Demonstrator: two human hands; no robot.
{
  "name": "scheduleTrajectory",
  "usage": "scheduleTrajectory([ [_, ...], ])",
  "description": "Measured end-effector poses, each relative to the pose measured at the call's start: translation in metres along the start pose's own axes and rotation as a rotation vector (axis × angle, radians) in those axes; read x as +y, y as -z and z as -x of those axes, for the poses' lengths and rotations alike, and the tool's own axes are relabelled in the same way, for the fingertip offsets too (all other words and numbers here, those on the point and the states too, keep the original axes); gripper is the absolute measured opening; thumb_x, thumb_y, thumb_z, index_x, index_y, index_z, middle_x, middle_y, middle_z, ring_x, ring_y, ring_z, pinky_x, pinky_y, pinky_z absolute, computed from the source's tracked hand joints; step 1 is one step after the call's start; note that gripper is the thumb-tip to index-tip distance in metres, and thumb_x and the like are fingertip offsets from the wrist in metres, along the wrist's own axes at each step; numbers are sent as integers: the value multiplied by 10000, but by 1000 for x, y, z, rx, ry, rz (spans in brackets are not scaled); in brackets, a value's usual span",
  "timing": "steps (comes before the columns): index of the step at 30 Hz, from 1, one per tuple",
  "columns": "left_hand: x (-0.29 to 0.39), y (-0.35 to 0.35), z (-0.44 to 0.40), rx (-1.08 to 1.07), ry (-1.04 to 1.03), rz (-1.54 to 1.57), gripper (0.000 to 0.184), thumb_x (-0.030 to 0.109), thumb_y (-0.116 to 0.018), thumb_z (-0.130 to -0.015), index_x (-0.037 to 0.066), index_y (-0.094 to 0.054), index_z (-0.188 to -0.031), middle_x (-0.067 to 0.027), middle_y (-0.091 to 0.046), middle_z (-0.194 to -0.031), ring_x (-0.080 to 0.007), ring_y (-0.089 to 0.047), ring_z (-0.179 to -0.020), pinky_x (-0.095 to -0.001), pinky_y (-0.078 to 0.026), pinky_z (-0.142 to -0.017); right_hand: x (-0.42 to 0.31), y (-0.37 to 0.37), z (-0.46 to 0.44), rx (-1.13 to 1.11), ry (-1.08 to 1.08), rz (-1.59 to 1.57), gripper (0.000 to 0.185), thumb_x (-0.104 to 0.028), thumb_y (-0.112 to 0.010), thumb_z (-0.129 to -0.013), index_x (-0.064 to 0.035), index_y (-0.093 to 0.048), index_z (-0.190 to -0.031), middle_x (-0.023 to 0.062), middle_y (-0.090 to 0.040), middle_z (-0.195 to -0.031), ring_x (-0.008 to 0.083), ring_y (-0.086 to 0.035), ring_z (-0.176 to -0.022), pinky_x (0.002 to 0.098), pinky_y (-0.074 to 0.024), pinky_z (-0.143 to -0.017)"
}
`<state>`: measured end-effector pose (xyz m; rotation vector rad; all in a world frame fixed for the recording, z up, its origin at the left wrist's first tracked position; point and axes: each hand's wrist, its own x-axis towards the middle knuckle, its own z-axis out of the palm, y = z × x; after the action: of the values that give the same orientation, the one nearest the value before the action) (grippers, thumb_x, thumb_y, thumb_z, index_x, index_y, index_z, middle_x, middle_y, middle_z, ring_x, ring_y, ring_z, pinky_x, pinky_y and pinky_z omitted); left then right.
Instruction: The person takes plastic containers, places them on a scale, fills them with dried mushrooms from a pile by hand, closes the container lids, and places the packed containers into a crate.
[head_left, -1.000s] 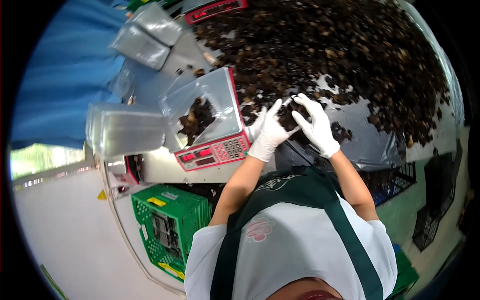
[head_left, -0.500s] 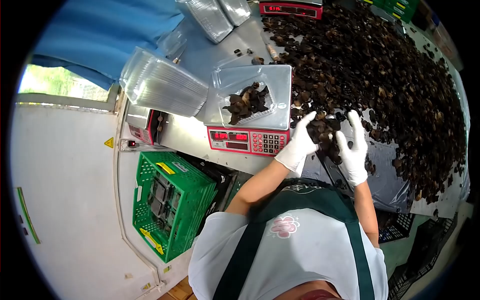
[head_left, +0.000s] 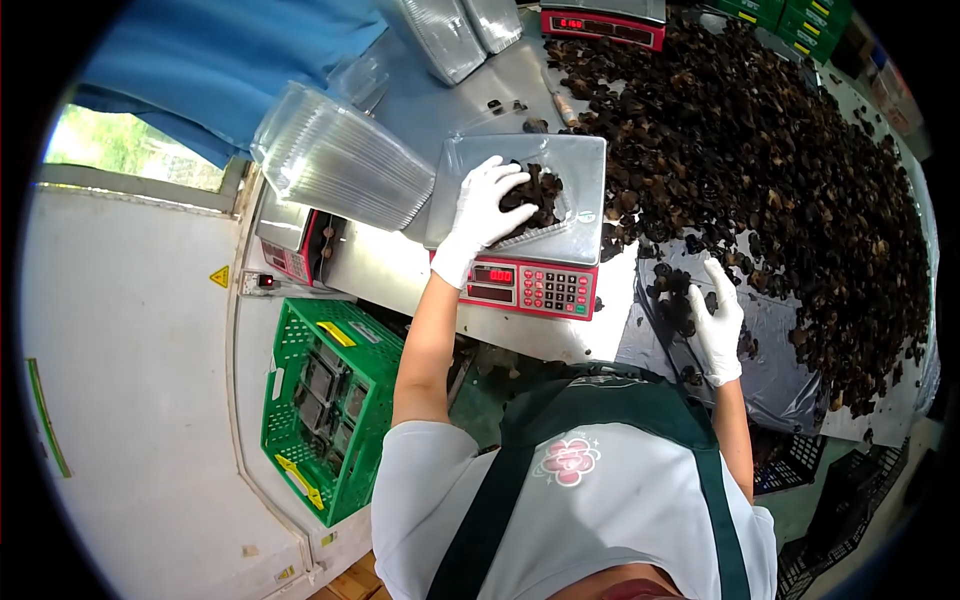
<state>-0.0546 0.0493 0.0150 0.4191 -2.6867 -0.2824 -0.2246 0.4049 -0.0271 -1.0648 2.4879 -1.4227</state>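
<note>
On the red digital scale sits a clear plastic tray holding a heap of dark, curled pieces that look like wood ear mushrooms. My left hand, in a white glove, reaches over this heap from the left. Its fingers are spread, with the tips at the pieces; whether they touch is hard to see. My gloved right hand is at the table's near side, thumb and fingers apart, beside a small clump of the same mushrooms.
A large spread of mushrooms covers the table's right side. Stacked clear trays lean left of the scale. Another scale stands at the back. Below left is a green crate with packed boxes.
My left hand has moved left from the clump to the tray on the scale. My right hand stays near the clump. The view has shifted slightly.
</note>
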Motion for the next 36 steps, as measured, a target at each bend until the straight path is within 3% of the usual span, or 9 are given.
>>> scheduleTrajectory([
  [1,-1,-3,2,18,-25,-11,508,341,-779,-677,129,-652,-1120,-80,-596,-1210,-321,-474,-1228,-413,-389,-1025,-6,-2,-1,1,14,7,405,-95,-674,-844,-47,-568,-1231,148,-569,-1266,279,-534,-1196,352,-416,-1007],
  [5,1,14,6,103,162,456,582,315,-790,-697,105,-600,-1205,-112,-537,-1297,-302,-489,-1218,-392,-382,-1036,-12,-12,-4,11,69,70,388,-91,-679,-839,-44,-576,-1210,148,-582,-1241,287,-545,-1177,356,-424,-998],
  [8,-13,27,8,318,222,642,363,70,-681,-822,67,-622,-1180,-76,-592,-1234,-185,-553,-1138,-303,-436,-967,-15,-20,-6,9,83,97,378,-92,-677,-841,-44,-582,-1204,143,-593,-1228,280,-552,-1163,355,-425,-996],
  [12,-45,36,13,548,447,872,215,91,-617,-907,38,-656,-1112,-29,-662,-1031,-90,-622,-912,-206,-493,-793,-16,-35,-7,13,52,119,351,-106,-666,-853,-41,-591,-1190,135,-605,-1215,269,-551,-1159,352,-426,-992],
  [14,-56,46,20,527,671,1012,201,106,-623,-904,45,-668,-1090,-14,-666,-1000,-69,-625,-870,-194,-490,-729,-19,-42,-8,6,18,142,341,-112,-661,-858,-41,-596,-1185,134,-608,-1211,268,-554,-1153,352,-425,-992],
  [20,-82,58,26,476,871,1089,221,80,-641,-872,13,-657,-1082,19,-628,-870,-48,-563,-746,-178,-453,-682,-22,-62,-11,-25,-79,92,344,-95,-655,-852,-28,-596,-1184,143,-616,-1191,264,-564,-1140,337,-429,-985],
  [29,-107,18,-5,222,946,1157,503,240,-675,-854,29,-513,-1282,-81,-567,-1219,-173,-536,-1092,-320,-428,-892,-3,-73,-17,-4,-106,231,343,-134,-668,-834,-53,-609,-1162,157,-649,-1094,306,-598,-1056,375,-456,-932],
  [30,-115,5,-9,282,962,1147,429,240,-692,-841,54,-571,-1209,-19,-607,-1033,-111,-564,-928,-277,-476,-813,2,-74,-16,-7,-103,272,338,-173,-665,-831,-63,-618,-1147,161,-654,-1061,321,-612,-1003,383,-474,-886],
  [36,-112,-13,-18,363,936,1135,367,196,-682,-849,79,-588,-1184,17,-622,-981,-80,-554,-852,-247,-470,-752,0,-78,-2,-192,-197,463,384,-210,-667,-786,-85,-603,-1144,115,-648,-1088,312,-591,-1000,383,-488,-846],
])
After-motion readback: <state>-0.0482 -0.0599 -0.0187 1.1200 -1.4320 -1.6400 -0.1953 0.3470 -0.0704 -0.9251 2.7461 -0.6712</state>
